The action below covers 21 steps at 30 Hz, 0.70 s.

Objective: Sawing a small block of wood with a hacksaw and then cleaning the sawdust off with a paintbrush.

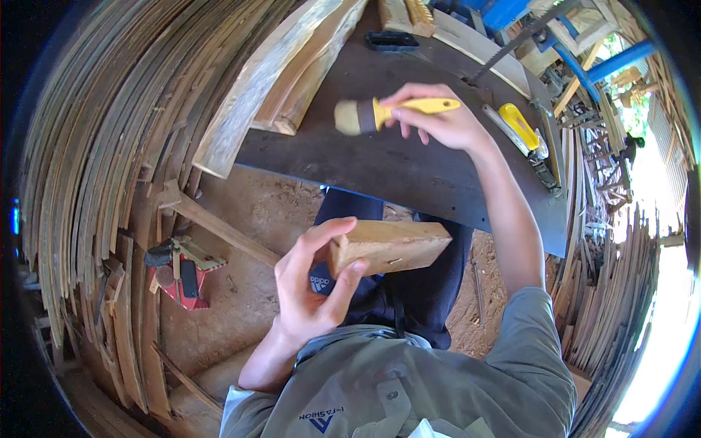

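Note:
My left hand [314,285] grips a small wooden block [394,247] by its left end, fingers behind and thumb in front. The block is held above my lap, in front of the table's near edge, and a small mark or slot shows on its near face. In my right hand [431,117] is a paintbrush [409,108] with a yellow handle, a dark ferrule and pale bristles. The brush points left over the dark tabletop [350,157], apart from the block. Its bristles look slightly blurred.
Long rough boards [274,80] lie on the table's left side. A yellow-handled tool [520,128] rests at the right, near a saw blade [522,40]. A black object [392,41] sits at the far edge. Stacked planks [95,168] line the left; a red item [186,288] is on the floor.

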Tool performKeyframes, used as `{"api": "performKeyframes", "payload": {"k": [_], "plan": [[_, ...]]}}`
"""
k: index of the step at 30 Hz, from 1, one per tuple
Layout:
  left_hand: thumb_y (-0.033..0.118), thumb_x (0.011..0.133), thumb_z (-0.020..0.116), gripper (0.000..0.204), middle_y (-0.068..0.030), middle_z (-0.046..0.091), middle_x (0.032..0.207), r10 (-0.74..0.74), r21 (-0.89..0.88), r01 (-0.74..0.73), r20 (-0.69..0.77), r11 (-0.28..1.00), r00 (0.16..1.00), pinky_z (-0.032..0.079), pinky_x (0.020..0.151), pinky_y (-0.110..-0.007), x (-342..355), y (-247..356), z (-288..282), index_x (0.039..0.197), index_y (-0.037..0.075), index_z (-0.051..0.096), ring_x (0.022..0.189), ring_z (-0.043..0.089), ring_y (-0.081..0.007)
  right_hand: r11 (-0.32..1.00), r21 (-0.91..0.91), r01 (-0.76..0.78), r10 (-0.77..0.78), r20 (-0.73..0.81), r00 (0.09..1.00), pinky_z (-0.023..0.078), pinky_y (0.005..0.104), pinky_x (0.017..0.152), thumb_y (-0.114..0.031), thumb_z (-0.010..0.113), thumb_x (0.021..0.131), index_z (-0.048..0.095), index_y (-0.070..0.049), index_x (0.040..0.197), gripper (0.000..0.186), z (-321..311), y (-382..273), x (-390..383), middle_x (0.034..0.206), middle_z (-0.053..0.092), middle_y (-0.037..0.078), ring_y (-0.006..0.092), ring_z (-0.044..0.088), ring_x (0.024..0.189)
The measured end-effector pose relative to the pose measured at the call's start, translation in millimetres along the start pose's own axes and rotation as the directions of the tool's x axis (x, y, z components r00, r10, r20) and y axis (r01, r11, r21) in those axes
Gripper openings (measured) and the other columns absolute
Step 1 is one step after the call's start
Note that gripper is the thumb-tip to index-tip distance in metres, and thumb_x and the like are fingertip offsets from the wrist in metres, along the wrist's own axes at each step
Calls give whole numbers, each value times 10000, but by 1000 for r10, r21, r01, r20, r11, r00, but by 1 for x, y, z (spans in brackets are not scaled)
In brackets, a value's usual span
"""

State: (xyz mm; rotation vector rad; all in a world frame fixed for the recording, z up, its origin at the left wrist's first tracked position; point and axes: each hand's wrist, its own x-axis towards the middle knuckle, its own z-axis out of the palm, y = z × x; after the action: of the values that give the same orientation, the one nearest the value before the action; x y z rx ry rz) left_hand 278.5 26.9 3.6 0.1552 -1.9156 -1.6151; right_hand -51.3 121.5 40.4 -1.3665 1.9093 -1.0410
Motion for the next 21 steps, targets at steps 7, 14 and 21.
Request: {"api": "performKeyframes", "payload": {"k": [7,14,21], "plan": [[-47,890,742,444,-147,727,1076,-3,-103,0,-35,995,999,552,731,-263,0,-10,13,1313,-51,605,836,701,-128,983,-152,104,-132,-186,974,521,225,596,-193,664,1026,736,-82,1152,182,38,-7,-16,945,784,30,71,697,766],[-31,961,676,455,-146,691,1154,-187,-177,203,105,963,977,536,903,-308,-14,6,-1,1387,-43,518,1037,676,-165,959,-207,-192,48,-551,833,572,254,715,-230,677,1018,759,-81,1039,171,-9,8,-19,902,790,45,98,747,835],[-39,909,728,460,-154,734,1013,-174,-253,169,2,953,985,575,766,-272,-22,2,4,1342,-50,573,874,744,-160,965,-60,256,-262,-165,951,569,276,726,-155,776,935,750,-92,1062,145,113,-51,-29,926,768,53,126,729,813]]}}
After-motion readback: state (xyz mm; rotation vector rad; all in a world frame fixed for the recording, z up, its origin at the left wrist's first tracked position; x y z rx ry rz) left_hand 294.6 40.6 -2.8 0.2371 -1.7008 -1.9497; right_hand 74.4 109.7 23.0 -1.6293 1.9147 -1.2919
